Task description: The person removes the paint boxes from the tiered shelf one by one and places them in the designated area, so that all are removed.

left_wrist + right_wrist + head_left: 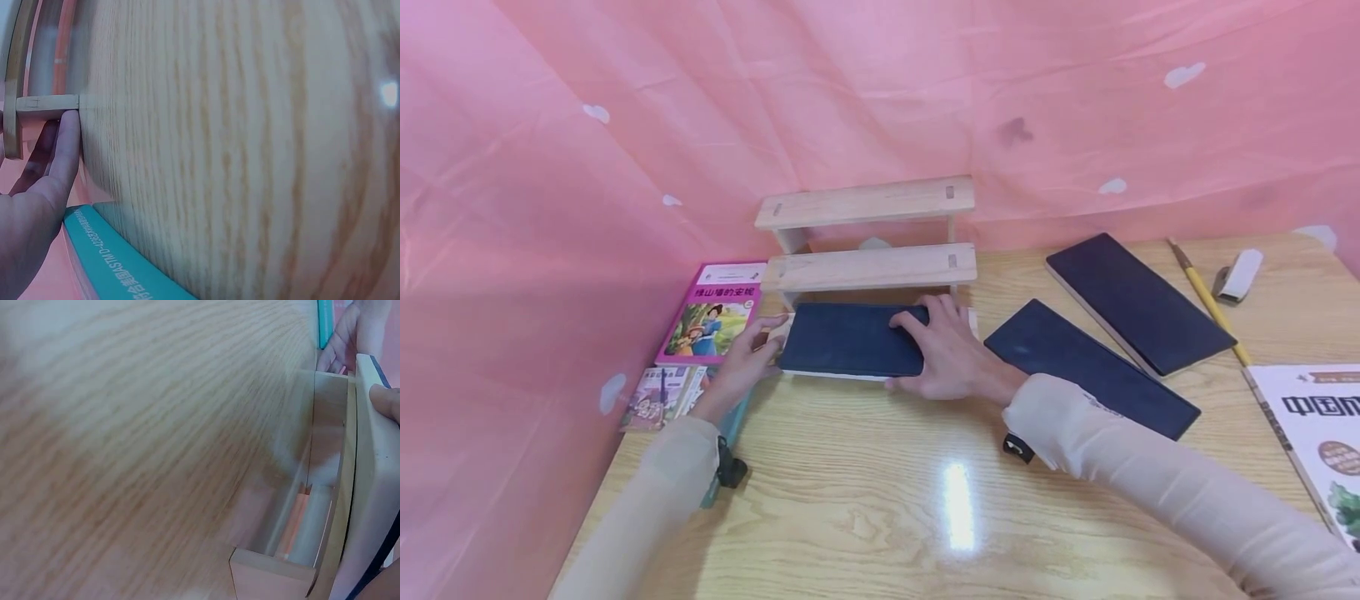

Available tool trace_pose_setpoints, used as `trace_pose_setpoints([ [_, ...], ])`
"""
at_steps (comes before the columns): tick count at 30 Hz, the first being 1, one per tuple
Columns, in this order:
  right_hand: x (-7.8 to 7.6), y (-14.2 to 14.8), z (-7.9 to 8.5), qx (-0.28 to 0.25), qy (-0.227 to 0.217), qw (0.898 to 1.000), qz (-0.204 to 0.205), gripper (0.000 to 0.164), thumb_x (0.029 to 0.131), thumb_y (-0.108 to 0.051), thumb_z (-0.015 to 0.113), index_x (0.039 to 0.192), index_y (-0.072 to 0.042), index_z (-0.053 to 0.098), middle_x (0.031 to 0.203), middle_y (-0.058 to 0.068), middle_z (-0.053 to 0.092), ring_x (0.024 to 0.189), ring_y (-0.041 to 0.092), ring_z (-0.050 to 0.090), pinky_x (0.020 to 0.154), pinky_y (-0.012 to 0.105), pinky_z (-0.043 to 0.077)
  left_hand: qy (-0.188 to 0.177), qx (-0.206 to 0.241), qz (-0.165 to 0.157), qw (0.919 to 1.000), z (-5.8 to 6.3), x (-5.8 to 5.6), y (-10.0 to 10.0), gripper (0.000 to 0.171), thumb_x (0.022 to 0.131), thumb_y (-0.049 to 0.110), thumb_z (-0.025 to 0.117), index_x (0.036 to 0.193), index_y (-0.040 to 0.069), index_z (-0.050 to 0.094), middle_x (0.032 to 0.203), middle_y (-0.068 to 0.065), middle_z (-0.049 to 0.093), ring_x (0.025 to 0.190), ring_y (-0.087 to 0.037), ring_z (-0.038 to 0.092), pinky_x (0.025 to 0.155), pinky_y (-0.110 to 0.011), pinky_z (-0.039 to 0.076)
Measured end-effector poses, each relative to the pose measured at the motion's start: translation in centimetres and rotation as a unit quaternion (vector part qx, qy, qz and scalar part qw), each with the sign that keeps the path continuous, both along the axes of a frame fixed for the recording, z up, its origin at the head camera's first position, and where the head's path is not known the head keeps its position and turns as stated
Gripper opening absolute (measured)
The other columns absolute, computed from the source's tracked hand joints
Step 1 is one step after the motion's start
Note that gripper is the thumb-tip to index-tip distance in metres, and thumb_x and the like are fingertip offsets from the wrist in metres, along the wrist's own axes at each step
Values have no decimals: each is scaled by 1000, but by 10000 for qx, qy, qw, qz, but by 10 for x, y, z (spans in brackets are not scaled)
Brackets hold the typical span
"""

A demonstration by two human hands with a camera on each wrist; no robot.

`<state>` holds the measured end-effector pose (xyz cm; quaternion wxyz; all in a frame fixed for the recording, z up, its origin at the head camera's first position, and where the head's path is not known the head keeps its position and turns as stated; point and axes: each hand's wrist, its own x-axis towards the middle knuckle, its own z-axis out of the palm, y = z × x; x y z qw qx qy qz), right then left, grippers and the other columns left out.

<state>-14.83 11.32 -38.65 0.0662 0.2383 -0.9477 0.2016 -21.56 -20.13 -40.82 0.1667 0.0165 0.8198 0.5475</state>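
Note:
A pale wooden stepped rack (868, 267) stands against the pink cloth. Over its lowest step lies a dark blue rectangular board (850, 337) with a thick pale edge. My right hand (947, 354) grips the board's right end, thumb along the near edge and fingers over the top. In the right wrist view the board's pale side (375, 469) sits tilted against the step, with a narrow gap between. My left hand (745, 358) holds the rack's left end, its fingers (65, 150) under the step and touching the side leg (47, 106).
Two more dark boards (1086, 367) lie at the right, partly overlapping. Beyond them are a yellow-handled brush (1206, 296), a white stapler-like object (1240, 275) and a white book (1311, 417). Picture books (715, 308) lie left of the rack; a teal book edge (119, 256) is below my left hand.

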Motion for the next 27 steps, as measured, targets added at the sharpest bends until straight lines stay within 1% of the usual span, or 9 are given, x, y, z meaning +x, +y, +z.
trace_pose_setpoints([
  [4,4,3,-1,-150,-27,9999,-3,72,67,-67,60,123,-24,45,128,18,31,118,32,24,92,53,22,-12,144,-16,9999,-1,-1,-1,35,93,22,49,128,26,47,133,-14,39,118,-30,45,83,-39,50],
  [6,5,4,-1,-183,16,9998,6,71,67,-66,61,123,-25,46,129,18,30,119,32,24,91,53,22,-13,259,-57,9996,-2,-1,-1,35,93,21,49,129,24,47,133,-16,39,117,-31,46,83,-38,50],
  [9,8,6,-2,-216,42,9997,52,70,67,-65,62,122,-25,46,129,18,29,118,32,24,93,53,21,-10,315,-44,9995,-3,-1,-1,35,93,21,49,128,24,47,133,-15,39,116,-30,46,83,-38,50],
  [11,10,7,-1,-223,38,9997,96,70,66,-65,63,121,-25,47,129,18,30,118,32,24,94,52,20,10,356,-68,9993,-3,-1,-1,35,93,20,49,128,23,47,134,-13,38,118,-30,45,83,-38,50],
  [15,14,10,2,-255,-31,9996,135,69,66,-65,63,120,-25,48,129,18,30,122,34,23,97,52,20,39,369,-75,9993,-2,-1,-1,35,93,21,49,128,23,48,138,-4,36,122,-29,41,83,-39,50],
  [19,20,14,3,-379,-91,9991,135,68,65,-64,65,119,-26,49,130,18,30,124,35,22,98,54,19,47,443,-74,9990,-1,0,0,35,93,20,49,128,21,47,139,-1,36,119,-29,43,83,-39,50],
  [23,29,19,3,-535,-41,9985,135,67,65,-63,65,119,-26,49,131,18,30,121,32,24,97,55,21,45,479,-45,9988,-1,0,1,35,93,18,49,128,19,47,136,-5,39,114,-30,47,82,-38,51],
  [27,39,24,3,-678,166,9975,125,67,66,-63,65,118,-25,50,130,17,30,120,30,24,94,54,22,-3,359,-8,9994,0,0,1,34,93,18,49,127,22,48,132,-9,40,112,-30,48,81,-36,51],
])
